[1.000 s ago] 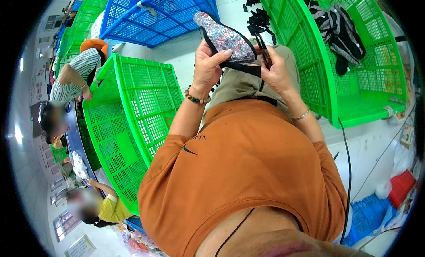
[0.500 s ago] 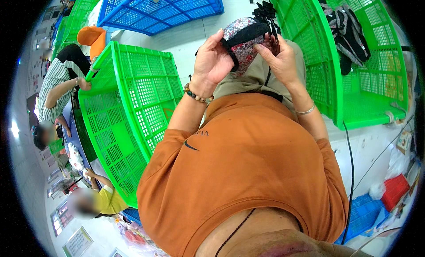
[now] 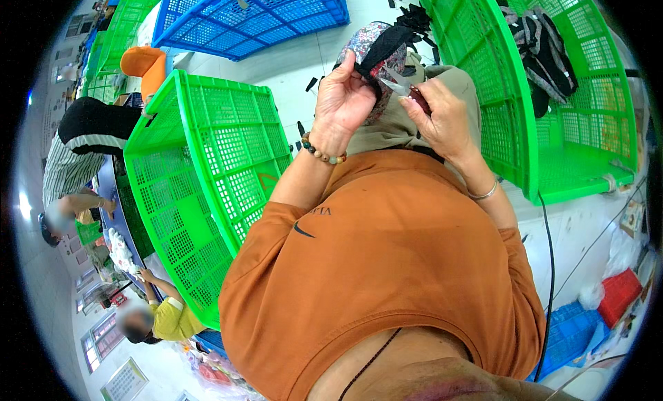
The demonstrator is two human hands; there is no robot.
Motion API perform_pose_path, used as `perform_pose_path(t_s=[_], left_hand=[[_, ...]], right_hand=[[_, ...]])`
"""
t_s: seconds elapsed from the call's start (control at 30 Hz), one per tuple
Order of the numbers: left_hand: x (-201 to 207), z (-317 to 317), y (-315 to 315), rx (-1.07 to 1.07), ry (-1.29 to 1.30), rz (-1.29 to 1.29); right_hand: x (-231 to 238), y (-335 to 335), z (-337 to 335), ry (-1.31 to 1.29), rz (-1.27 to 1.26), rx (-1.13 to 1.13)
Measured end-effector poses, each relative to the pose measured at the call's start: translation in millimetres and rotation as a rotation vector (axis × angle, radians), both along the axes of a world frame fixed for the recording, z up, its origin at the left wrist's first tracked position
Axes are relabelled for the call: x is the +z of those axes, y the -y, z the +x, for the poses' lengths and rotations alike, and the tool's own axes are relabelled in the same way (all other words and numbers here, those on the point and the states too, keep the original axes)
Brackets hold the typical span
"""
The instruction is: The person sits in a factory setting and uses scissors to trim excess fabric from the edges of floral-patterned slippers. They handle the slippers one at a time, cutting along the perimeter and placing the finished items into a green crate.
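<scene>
- Left of the right-hand green crate (image 3: 494, 121), the floral cloth piece (image 3: 373, 52) was in the left hand (image 3: 345, 103), whose fingers pinched its edge.
- The right hand (image 3: 443, 119) had its fingers closed round small scissors (image 3: 397, 85), blades at the cloth; contact could not be told.
- That piece seemed mid-work, not yet finished.
- Grey-and-black garments (image 3: 547, 59) lay inside the crate, whether finished or waiting was unclear; black scraps (image 3: 414, 20) lay left of it.
</scene>
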State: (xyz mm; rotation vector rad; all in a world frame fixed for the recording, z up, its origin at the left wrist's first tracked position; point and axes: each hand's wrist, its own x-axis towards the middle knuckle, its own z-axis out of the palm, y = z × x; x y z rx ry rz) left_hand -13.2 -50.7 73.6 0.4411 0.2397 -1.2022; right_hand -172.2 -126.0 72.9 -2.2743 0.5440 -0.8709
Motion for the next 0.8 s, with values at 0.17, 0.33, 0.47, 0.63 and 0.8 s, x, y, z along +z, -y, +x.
perform_pose_path(t_s=[0.17, 0.33, 0.47, 0.63, 0.8], left_hand=[[4, -7, 2, -0.032, -0.017, -0.009], [-4, -7, 6, -0.019, -0.015, -0.006], [3, -15, 6, -0.088, 0.011, -0.020], [4, -15, 6, -0.071, 0.009, -0.030], [3, -13, 6, -0.049, 0.013, -0.009]], right_hand=[[6, 2, 1, -0.006, -0.046, -0.029], [13, 2, 3, -0.039, -0.126, -0.077], [15, 1, 7, -0.051, -0.188, -0.099], [13, 6, 7, -0.019, -0.191, -0.087], [10, 10, 13, -0.029, -0.168, -0.045]])
